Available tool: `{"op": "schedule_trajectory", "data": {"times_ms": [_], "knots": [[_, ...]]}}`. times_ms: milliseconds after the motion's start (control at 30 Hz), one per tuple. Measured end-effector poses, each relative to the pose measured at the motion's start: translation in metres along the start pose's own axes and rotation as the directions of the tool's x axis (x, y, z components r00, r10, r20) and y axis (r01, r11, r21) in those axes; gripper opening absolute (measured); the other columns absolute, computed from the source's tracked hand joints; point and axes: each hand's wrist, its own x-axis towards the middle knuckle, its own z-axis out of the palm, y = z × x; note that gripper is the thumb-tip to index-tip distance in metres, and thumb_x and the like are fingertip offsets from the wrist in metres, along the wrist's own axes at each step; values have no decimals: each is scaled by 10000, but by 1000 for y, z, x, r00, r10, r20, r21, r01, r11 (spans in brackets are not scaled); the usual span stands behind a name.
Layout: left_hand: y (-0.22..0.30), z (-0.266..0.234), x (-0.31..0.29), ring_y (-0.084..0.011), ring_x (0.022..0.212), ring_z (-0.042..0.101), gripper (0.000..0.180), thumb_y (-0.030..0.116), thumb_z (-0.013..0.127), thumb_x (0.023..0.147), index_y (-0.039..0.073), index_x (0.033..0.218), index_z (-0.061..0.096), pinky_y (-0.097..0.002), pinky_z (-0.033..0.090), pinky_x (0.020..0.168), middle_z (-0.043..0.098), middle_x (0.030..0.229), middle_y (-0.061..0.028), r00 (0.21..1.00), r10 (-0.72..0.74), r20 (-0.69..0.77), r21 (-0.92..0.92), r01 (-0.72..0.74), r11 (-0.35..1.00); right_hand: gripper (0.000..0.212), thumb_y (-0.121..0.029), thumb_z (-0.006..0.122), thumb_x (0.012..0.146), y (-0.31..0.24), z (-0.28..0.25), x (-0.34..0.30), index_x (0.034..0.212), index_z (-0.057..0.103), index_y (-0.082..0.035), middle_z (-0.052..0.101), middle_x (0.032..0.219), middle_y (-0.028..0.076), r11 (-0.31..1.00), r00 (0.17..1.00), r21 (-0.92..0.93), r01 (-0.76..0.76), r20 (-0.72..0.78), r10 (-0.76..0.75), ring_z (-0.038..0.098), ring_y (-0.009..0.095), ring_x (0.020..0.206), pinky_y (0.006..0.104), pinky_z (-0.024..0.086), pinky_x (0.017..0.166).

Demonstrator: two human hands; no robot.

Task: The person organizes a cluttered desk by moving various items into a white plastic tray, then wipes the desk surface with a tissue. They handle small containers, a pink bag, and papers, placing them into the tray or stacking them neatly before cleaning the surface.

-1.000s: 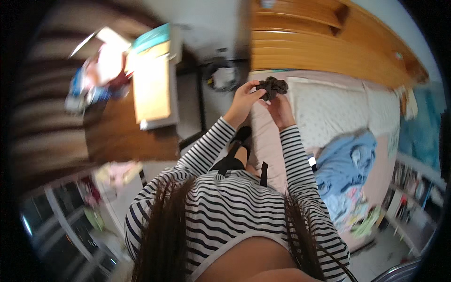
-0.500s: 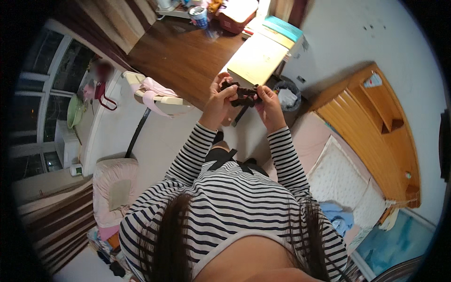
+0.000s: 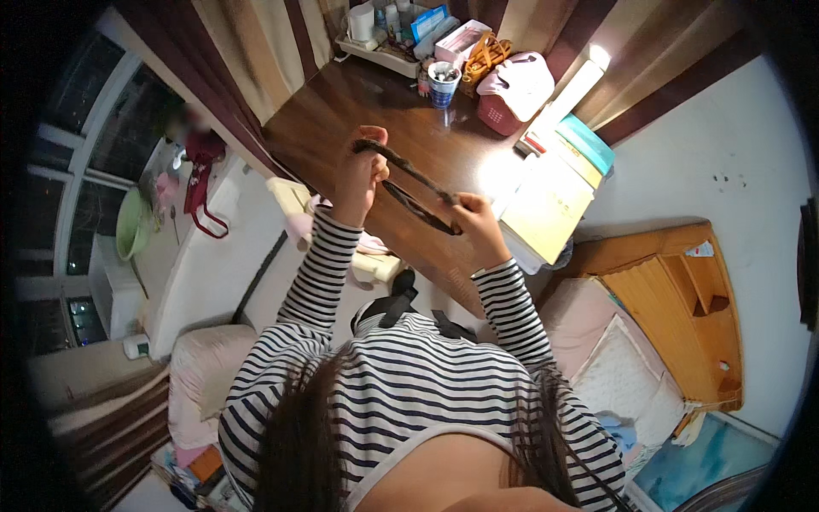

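Observation:
A dark brown, stretchy-looking hair band (image 3: 412,173) is pulled out into a long loop between my two hands, above the wooden desk. My left hand (image 3: 357,183) is closed around its upper left end, fingers curled. At the lower right end, my right hand (image 3: 479,229) pinches the loop between thumb and fingers. The two strands run apart from each other, sloping down from left to right, with desk surface showing between them.
Beyond my hands is the brown desk (image 3: 324,107), with a blue cup (image 3: 443,85), a red basket (image 3: 502,113) and a tray (image 3: 388,58) of bottles. Yellow-covered books (image 3: 546,209) lie under a lamp at right. A cream chair (image 3: 375,266) stands below the desk.
The bunched band is now stretched into a long, open loop. My hands have moved farther apart, the left one up and leftward, the right one lower. The view has shifted to show more desk.

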Motion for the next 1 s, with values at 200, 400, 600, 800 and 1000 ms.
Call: {"op": "schedule_trajectory", "data": {"times_ms": [200,400,600,800,1000], "knots": [[-41,-4,-7,-159,885,542,236,218,580,849,5,938,532,-295,439,847,541,852,-29,890,-271,367,499,57,865,151,-131,521,873,-35,24,40,742,532,-58,488,668,-10,834,999,552,30,-40,-10,466,114,593,266,424,625],[-42,-2,20,-140,804,552,163,196,542,873,35,894,554,-273,436,784,547,790,-36,915,-323,243,-239,380,894,142,-144,527,891,-5,21,68,969,548,-28,577,833,9,816,995,578,-2,81,-55,502,62,716,183,405,641],[-47,-42,47,-131,804,569,134,172,542,876,60,944,571,-272,477,738,588,862,-25,931,-361,47,-62,364,929,294,-63,557,862,26,28,99,1148,528,-1,601,1032,68,775,997,628,68,-74,-27,595,109,883,216,498,713],[-69,-71,97,-120,819,583,234,91,593,830,94,1053,520,-254,491,705,592,920,-25,954,-247,-170,-37,245,969,232,-71,556,868,41,48,144,1092,532,-17,594,971,39,804,968,588,85,-241,74,604,100,768,202,497,583],[-85,-123,181,-95,693,540,176,56,510,839,10,1005,549,-234,443,664,586,847,-22,955,-295,23,172,287,942,289,-126,630,827,51,86,239,1078,515,-40,599,924,38,975,916,220,-21,-386,107,590,95,783,219,496,624]]}}
